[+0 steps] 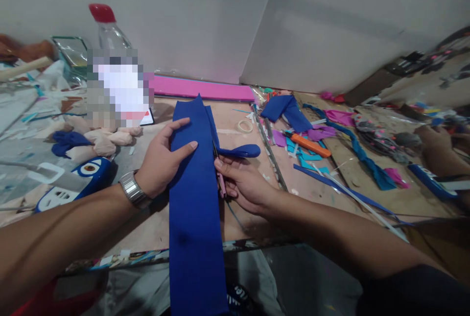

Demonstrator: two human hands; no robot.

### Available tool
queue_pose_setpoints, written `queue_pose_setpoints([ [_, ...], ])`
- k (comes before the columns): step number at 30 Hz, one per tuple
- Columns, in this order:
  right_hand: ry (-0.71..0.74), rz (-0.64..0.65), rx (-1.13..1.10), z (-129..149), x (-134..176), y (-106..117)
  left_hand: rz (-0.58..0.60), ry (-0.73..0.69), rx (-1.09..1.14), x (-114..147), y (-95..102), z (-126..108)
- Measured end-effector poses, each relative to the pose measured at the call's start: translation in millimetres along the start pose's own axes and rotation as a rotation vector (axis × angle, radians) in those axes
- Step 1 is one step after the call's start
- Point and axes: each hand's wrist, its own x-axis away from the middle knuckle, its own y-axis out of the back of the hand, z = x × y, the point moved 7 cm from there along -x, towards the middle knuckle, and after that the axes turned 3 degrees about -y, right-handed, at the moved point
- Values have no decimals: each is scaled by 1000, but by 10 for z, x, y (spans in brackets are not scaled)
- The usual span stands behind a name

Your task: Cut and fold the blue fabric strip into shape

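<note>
Resting on the blue sheet [194,208], the left hand [161,159] spreads thumb and forefinger; whether its hidden fingers grip underneath, I cannot tell. The sheet hangs over the near edge of the tabletop [240,230]. Along its right side, the right hand [246,183] grips pink scissors [222,186], near a curling blue strip [240,151]. Trimming that side seems the step in hand; the next move calls for steady, straight blades. Farther right lies an orange cutter [311,145].
</note>
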Motion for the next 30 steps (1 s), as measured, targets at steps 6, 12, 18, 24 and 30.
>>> queue_pose_setpoints([
  [6,-9,27,-9,10,-8,-10,50,-15,-84,37,-27,-16],
  [12,-6,44,-3,22,-21,-6,60,19,-77,78,-45,1],
  [18,-17,55,-1,21,-15,-21,54,20,-107,98,-55,-8],
  [24,-19,43,-22,7,-18,-22,41,10,-144,103,-48,-25],
  [30,-10,51,-19,11,-16,-25,50,11,-137,107,-54,-25],
])
